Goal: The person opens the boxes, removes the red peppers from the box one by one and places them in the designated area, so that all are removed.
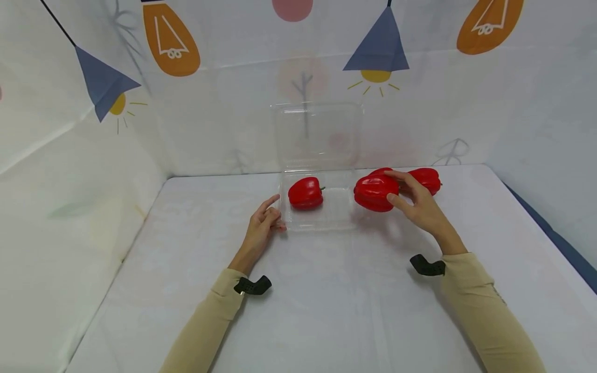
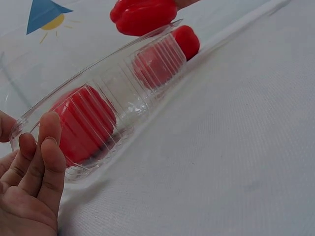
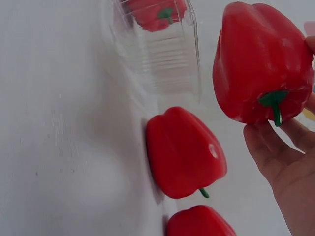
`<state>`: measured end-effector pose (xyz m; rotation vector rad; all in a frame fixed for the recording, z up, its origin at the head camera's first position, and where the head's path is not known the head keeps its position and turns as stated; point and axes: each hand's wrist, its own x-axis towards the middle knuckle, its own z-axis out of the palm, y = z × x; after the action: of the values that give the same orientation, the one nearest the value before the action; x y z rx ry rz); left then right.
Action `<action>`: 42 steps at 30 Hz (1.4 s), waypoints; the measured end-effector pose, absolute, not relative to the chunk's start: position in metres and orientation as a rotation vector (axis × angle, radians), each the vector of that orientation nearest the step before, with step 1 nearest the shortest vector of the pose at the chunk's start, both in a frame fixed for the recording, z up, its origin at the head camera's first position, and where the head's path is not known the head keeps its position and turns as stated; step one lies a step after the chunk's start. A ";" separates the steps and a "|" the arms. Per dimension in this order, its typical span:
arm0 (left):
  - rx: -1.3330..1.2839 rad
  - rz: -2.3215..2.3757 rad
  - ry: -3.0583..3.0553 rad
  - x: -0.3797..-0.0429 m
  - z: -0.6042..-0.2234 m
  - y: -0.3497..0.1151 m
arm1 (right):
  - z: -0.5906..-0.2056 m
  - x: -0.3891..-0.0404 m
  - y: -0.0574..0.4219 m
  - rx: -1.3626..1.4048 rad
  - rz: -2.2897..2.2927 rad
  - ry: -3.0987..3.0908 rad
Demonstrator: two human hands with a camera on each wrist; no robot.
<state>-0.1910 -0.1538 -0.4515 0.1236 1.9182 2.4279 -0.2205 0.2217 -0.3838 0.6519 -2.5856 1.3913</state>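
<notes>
A red bell pepper (image 1: 306, 193) lies in the left part of a clear plastic clamshell container (image 1: 322, 227), whose lid (image 1: 319, 135) stands raised at the back. My left hand (image 1: 262, 225) is at the container's left side, with relaxed fingers touching its wall in the left wrist view. My right hand (image 1: 422, 207) holds another red bell pepper (image 3: 266, 64) between thumb and fingers, in the air by the container's right edge. Its green stem points toward my palm. Two more red bell peppers (image 3: 184, 152) (image 1: 426, 180) rest on the table right of the container.
The white-covered table (image 1: 326, 305) ends at a hanging cloth (image 1: 224, 119) printed with lamps and bulbs, close behind the container. Another cloth wall (image 1: 70, 207) rises at the left. Black wrist mounts (image 1: 252, 285) sit on both sleeves.
</notes>
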 end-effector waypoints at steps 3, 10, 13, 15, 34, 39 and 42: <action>0.118 2.428 1.924 -0.191 -0.452 -0.154 | -0.384 -0.222 0.225 0.660 1.394 -2.594; 0.123 2.448 1.905 -0.191 -0.452 -0.154 | -0.382 -0.224 0.236 0.659 1.416 -2.599; 0.135 2.451 1.894 -0.192 -0.452 -0.153 | -0.382 -0.226 0.243 0.675 1.441 -2.605; 0.134 2.450 1.892 -0.192 -0.452 -0.152 | -0.382 -0.227 0.247 0.681 1.443 -2.615; 0.112 2.451 1.882 -0.194 -0.453 -0.154 | -0.382 -0.232 0.270 0.665 1.377 -2.805; 0.113 2.443 1.887 -0.194 -0.453 -0.154 | -0.384 -0.234 0.269 0.676 1.392 -2.849; 0.113 2.434 1.894 -0.194 -0.453 -0.154 | -0.387 -0.235 0.269 0.704 1.406 -2.845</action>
<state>-0.1942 -0.1543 -0.4531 0.1131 1.8942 2.4338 -0.2346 0.2687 -0.3865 0.7038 -2.8451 1.4061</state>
